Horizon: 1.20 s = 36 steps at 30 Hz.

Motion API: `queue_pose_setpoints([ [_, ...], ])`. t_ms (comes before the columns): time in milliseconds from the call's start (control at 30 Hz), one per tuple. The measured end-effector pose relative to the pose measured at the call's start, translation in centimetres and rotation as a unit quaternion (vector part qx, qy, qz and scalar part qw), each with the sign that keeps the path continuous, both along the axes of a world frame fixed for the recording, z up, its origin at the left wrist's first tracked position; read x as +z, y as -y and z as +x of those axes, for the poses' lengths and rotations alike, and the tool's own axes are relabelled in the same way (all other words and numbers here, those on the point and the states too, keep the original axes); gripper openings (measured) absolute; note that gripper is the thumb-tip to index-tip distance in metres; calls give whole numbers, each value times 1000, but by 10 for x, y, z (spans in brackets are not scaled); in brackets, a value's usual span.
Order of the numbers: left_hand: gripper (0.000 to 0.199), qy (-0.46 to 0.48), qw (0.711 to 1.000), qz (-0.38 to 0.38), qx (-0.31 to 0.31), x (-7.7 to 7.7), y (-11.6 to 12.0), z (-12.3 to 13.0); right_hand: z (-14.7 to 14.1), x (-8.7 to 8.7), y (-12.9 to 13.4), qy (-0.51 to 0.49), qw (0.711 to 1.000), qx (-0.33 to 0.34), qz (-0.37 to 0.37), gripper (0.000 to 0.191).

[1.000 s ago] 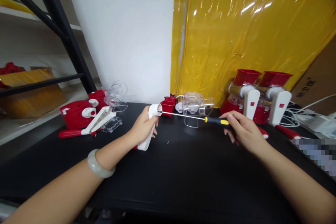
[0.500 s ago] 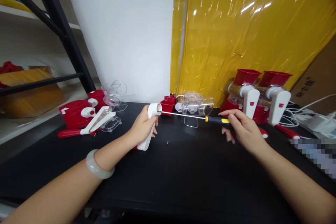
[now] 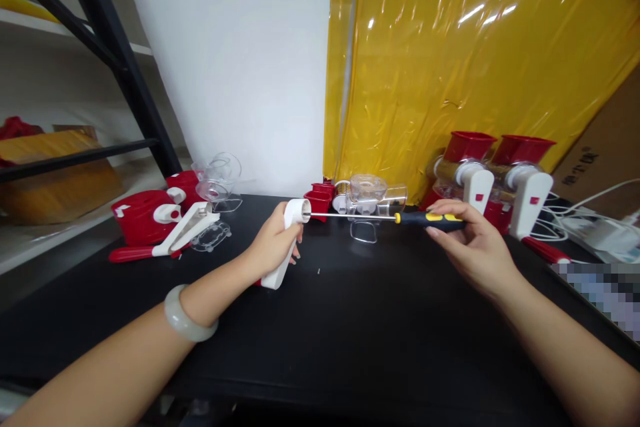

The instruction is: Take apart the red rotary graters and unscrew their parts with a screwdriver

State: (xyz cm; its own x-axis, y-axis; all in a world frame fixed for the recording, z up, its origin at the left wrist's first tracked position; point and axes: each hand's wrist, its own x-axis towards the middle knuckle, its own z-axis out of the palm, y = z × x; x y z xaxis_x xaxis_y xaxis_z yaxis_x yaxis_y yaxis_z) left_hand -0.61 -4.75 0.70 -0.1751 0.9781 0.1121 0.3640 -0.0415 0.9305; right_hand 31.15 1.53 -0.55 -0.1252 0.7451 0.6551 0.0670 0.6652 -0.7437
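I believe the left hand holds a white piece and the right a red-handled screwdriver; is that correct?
Not quite: the head view shows the right hand holding a screwdriver with a black-and-yellow handle, not red; the left hand does hold the white piece.

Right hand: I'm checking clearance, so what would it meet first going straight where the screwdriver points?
The right hand would likely push its screwdriver into the white crank in the left hand; the tip appears at its round end, depth unclear.

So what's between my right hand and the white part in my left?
In the head view, a screwdriver: its shaft runs from the dark handle in your right hand to the round end of the white part.
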Motion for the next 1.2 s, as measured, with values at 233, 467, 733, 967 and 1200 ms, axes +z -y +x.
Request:
queue_pose_setpoints([
  [233,29,-4,1000,2,3,-2,0,-1,-3,1,3,-90,982,90,-140,41],
  [467,31,-1,1000,14,3,-1,2,1,1,1,4,40,992,-49,-107,33],
  [733,32,4,1000,9,5,-2,1,1,-1,11,12,-93,978,132,-130,46],
  [967,30,6,1000,22,3,-3,0,-2,3,1,4,30,994,-29,-104,28],
  [1200,31,15,1000,26,5,0,0,-4,-1,5,8,-60,981,140,-119,47],
])
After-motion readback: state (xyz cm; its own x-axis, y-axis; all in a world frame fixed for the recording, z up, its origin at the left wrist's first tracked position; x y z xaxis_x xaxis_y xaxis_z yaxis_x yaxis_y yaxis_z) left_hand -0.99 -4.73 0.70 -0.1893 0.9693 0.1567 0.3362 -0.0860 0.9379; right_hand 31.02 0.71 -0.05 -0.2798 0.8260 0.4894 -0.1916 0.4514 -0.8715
